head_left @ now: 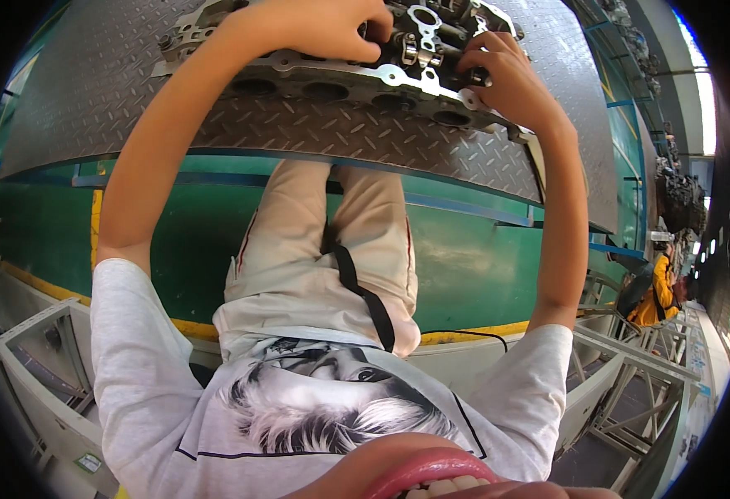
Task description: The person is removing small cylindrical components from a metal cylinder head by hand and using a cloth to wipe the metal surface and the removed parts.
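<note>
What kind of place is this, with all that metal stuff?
Probably a workshop or factory that deals with engines. A big metal part, like the top of an engine, lies on a bumpy metal tabletop, and more dark machine parts sit along the right side.

Worn on the head, as the left of a side-by-side fisheye pair. Looks steeply down, upright and unmirrored, catching the bare left hand (336,29) and bare right hand (510,79) at the upper edge. Sits much nearer to the light-grey, printed cloth T-shirt (323,399), below the hands. Bends the dark, diamond-patterned metal tabletop (298,129) under the hands; takes in smooth green floor (473,258) between hands and T-shirt, ringed by a black round rim.
</note>
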Motion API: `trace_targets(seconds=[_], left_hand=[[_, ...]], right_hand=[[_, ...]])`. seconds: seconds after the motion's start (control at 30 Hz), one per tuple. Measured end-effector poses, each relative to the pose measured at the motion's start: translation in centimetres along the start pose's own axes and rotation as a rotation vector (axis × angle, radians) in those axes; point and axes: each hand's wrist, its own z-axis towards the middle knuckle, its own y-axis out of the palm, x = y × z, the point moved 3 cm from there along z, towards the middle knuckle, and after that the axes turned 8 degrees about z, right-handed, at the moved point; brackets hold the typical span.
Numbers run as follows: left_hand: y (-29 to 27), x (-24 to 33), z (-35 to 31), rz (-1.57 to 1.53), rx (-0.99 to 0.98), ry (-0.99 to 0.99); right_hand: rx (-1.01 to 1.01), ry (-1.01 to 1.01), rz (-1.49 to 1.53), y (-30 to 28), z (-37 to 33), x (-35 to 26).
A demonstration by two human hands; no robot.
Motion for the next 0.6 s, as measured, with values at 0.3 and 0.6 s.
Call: trace_targets(seconds=[0.3, 0.6], left_hand=[[2.6, -0.9, -0.7, 0.104, 0.196, -0.051], [1.1, 0.6, -0.1, 0.376, 0.166, -0.224]], right_hand=[[-0.063, 0.066, -0.006, -0.3, 0.2, -0.7], [-0.053, 0.046, 0.077, -0.8, 0.2, -0.6]])
